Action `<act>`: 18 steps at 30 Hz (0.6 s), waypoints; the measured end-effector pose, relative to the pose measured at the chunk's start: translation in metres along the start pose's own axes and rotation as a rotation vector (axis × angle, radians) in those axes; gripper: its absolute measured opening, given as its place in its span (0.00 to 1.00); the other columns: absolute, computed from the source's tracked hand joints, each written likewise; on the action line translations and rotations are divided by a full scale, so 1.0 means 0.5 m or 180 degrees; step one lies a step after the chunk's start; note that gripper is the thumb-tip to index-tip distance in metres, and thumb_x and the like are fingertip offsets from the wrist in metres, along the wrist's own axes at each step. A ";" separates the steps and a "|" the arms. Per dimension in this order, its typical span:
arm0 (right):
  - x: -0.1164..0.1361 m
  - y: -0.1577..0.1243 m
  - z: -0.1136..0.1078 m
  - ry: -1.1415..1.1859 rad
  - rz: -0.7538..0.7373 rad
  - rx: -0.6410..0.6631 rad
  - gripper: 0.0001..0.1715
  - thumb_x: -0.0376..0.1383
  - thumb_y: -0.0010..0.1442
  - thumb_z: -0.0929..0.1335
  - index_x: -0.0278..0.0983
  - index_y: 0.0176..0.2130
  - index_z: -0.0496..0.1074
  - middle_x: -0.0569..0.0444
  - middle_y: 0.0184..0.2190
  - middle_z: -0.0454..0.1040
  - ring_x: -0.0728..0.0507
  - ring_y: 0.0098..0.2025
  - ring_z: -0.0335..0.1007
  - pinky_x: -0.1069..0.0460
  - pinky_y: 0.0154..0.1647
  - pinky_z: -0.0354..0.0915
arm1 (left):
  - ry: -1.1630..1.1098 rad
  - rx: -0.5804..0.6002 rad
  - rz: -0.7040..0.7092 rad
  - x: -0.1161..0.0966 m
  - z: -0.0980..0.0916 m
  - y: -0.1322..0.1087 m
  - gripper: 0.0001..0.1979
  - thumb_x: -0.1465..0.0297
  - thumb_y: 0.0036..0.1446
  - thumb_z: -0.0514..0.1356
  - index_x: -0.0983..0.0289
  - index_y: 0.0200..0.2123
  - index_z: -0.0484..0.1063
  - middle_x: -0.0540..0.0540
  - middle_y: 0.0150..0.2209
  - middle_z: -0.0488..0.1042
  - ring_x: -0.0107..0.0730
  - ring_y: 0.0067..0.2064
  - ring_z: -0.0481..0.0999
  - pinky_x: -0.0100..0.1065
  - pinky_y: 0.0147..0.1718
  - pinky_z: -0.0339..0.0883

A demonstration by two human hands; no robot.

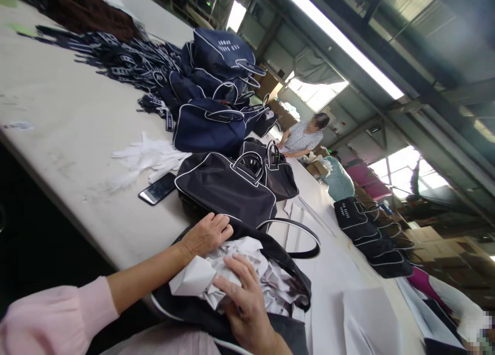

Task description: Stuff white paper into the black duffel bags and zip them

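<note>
An open black bag with white piping lies at the table's near edge, stuffed with crumpled white paper. My left hand rests on the bag's far rim, fingers curled over the edge of the paper. My right hand presses flat on the paper inside the bag's mouth. One bag handle arcs up beyond the paper. Another black bag with white trim lies just past my left hand.
A phone and white gloves lie on the table to the left. Navy bags and dark straps pile up farther back. Several black bags are stacked at the right. Another person stands at the far end.
</note>
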State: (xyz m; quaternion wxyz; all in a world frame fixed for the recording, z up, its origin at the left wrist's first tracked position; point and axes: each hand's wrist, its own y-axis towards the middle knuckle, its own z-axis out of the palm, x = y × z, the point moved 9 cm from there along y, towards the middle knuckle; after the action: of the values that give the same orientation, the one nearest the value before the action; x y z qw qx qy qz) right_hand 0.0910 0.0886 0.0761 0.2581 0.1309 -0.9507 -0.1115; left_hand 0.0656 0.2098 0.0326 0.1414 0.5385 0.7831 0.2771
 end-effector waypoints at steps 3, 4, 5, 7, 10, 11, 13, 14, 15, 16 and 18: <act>-0.004 -0.009 -0.004 -0.0381 0.0010 -0.0175 0.44 0.20 0.48 0.62 0.47 0.61 0.65 0.48 0.64 0.60 0.35 0.65 0.55 0.37 0.61 0.62 | -0.0108 -0.0294 0.0214 -0.006 -0.013 0.012 0.09 0.79 0.63 0.49 0.66 0.37 0.67 0.56 0.32 0.69 0.40 0.32 0.68 0.39 0.29 0.58; -0.004 -0.008 -0.004 -0.0409 -0.0008 -0.0168 0.45 0.20 0.48 0.63 0.46 0.61 0.65 0.47 0.62 0.63 0.36 0.64 0.57 0.38 0.60 0.63 | -0.0139 -0.0306 0.0209 -0.006 -0.013 0.019 0.08 0.79 0.63 0.49 0.66 0.37 0.67 0.55 0.31 0.68 0.39 0.31 0.67 0.38 0.29 0.57; -0.006 -0.005 -0.003 -0.0411 -0.0007 -0.0134 0.44 0.20 0.47 0.63 0.45 0.60 0.65 0.47 0.60 0.65 0.36 0.62 0.60 0.39 0.59 0.65 | -0.0156 -0.0298 0.0187 -0.004 -0.012 0.025 0.07 0.79 0.63 0.50 0.66 0.37 0.67 0.54 0.30 0.68 0.38 0.31 0.67 0.38 0.28 0.57; -0.010 0.001 -0.002 -0.0385 0.0026 -0.0051 0.40 0.20 0.48 0.64 0.44 0.58 0.68 0.47 0.57 0.69 0.37 0.60 0.63 0.40 0.59 0.66 | -0.0187 -0.0286 0.0112 -0.002 -0.008 0.038 0.06 0.78 0.63 0.51 0.66 0.37 0.66 0.54 0.31 0.69 0.38 0.32 0.68 0.38 0.29 0.58; -0.014 0.006 0.004 -0.0356 0.0049 0.0003 0.36 0.20 0.49 0.64 0.42 0.55 0.70 0.47 0.58 0.69 0.37 0.60 0.63 0.40 0.61 0.65 | -0.0306 -0.0316 -0.0036 0.003 -0.002 0.052 0.06 0.79 0.62 0.52 0.65 0.34 0.64 0.54 0.29 0.70 0.38 0.31 0.69 0.37 0.29 0.59; -0.016 0.005 0.010 -0.0385 0.0075 0.0009 0.37 0.20 0.49 0.64 0.41 0.56 0.70 0.46 0.59 0.68 0.37 0.62 0.61 0.39 0.62 0.64 | -0.0367 -0.0356 -0.0076 0.005 -0.002 0.054 0.07 0.79 0.62 0.51 0.64 0.32 0.63 0.53 0.28 0.69 0.37 0.30 0.69 0.37 0.28 0.59; -0.030 0.006 0.026 -0.0437 0.0224 -0.0002 0.40 0.20 0.47 0.61 0.39 0.57 0.69 0.45 0.60 0.67 0.37 0.64 0.60 0.39 0.63 0.62 | -0.0502 -0.0473 -0.0191 0.010 -0.006 0.055 0.09 0.80 0.62 0.51 0.63 0.30 0.60 0.51 0.26 0.68 0.35 0.27 0.69 0.36 0.27 0.59; -0.042 0.009 0.034 -0.0421 0.0332 -0.0042 0.41 0.19 0.46 0.60 0.38 0.57 0.70 0.45 0.59 0.69 0.37 0.63 0.62 0.40 0.62 0.64 | -0.0565 -0.0549 -0.0270 0.014 -0.012 0.055 0.09 0.80 0.62 0.51 0.62 0.30 0.59 0.51 0.25 0.67 0.35 0.27 0.69 0.36 0.26 0.59; -0.059 0.012 0.043 -0.0373 0.0471 -0.0069 0.40 0.19 0.46 0.59 0.37 0.56 0.71 0.44 0.56 0.72 0.38 0.60 0.66 0.42 0.60 0.66 | -0.0620 -0.0630 -0.0354 0.018 -0.019 0.054 0.10 0.79 0.62 0.50 0.62 0.30 0.59 0.50 0.25 0.67 0.35 0.27 0.69 0.36 0.26 0.59; -0.079 0.017 0.050 -0.0328 0.0628 -0.0103 0.38 0.19 0.47 0.59 0.37 0.54 0.73 0.44 0.53 0.74 0.38 0.56 0.70 0.44 0.56 0.69 | -0.0672 -0.0706 -0.0415 0.020 -0.029 0.053 0.10 0.79 0.62 0.50 0.61 0.30 0.58 0.50 0.24 0.66 0.35 0.26 0.69 0.36 0.26 0.59; -0.126 0.029 0.064 -0.0374 0.0861 -0.0077 0.27 0.22 0.51 0.61 0.35 0.47 0.77 0.44 0.44 0.78 0.39 0.45 0.75 0.48 0.45 0.72 | -0.0783 -0.0813 -0.0447 0.019 -0.054 0.052 0.11 0.79 0.63 0.49 0.61 0.29 0.57 0.49 0.24 0.65 0.34 0.26 0.69 0.36 0.25 0.59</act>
State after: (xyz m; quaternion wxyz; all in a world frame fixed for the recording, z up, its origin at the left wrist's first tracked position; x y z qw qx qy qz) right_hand 0.1240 0.1260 0.0239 0.2162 -0.0082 -0.9717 -0.0946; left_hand 0.0677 0.2178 0.0703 0.3223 0.4900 0.7540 0.2958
